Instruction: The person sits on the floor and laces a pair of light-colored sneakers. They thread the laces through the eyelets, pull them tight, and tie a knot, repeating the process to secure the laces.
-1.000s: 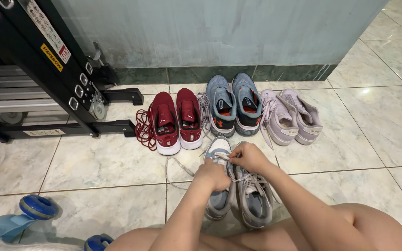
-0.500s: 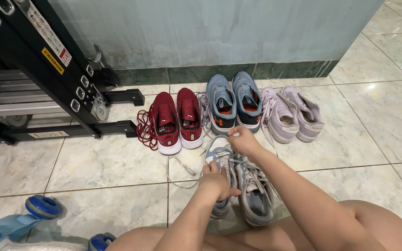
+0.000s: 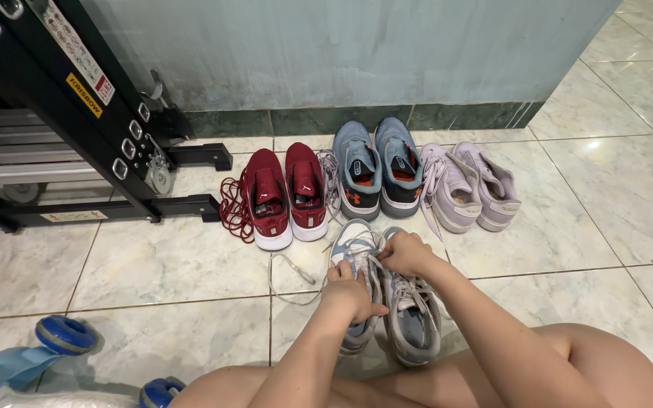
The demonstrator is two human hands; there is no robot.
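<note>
On the floor (image 3: 153, 264), before three shoe pairs by the wall, stands a grey pair (image 3: 387, 302). Left hand (image 3: 353, 291) presses its left shoe, fingers curled, seemingly pinching a lace (image 3: 289, 266). Right hand (image 3: 408, 253) grips laces over the right shoe.

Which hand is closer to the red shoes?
The left. The left hand rests on the grey-and-white sneaker just below and right of the red shoes. The right hand is farther right, pinching laces over the pair's other sneaker.
</note>
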